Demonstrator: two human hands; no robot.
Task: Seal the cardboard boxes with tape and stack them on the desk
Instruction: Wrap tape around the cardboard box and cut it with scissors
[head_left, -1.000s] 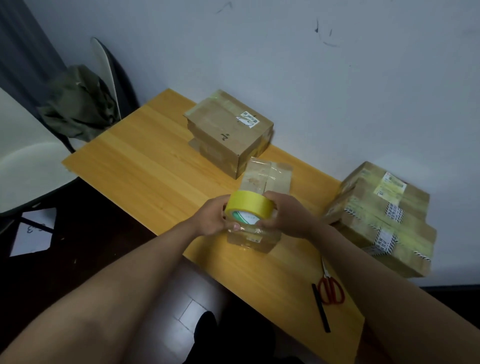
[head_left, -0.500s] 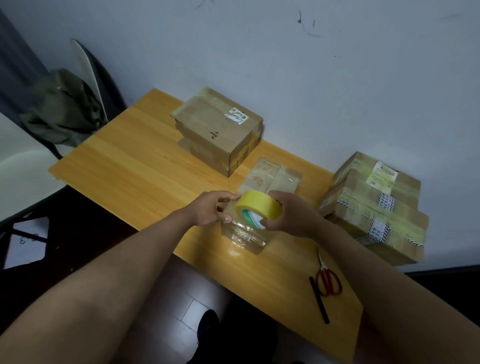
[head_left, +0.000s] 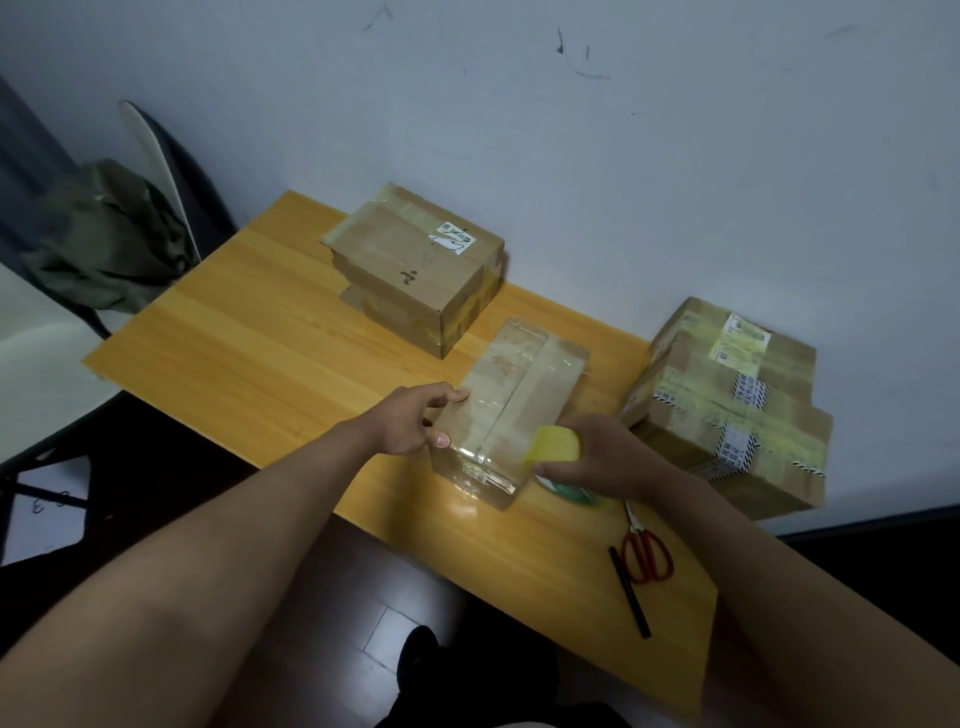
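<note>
The small box (head_left: 511, 410) lies near the front edge of the desk (head_left: 249, 332), glossy with tape. The left hand (head_left: 410, 421) grips its near left corner, likely to steady it. The right hand (head_left: 597, 460) curls round the yellow tape roll (head_left: 553, 446) at the box's right side, probably to run a strip.

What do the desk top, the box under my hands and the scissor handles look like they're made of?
Desk top: wood or wood-look laminate, going by the honey colour and long grain lines; smooth, slightly glossy.
Box under the hands: brown cardboard, largely wrapped in clear glossy tape that catches glare.
Scissor handles: probably red plastic, uniform colour; the blades look like metal but are mostly hidden.
</note>
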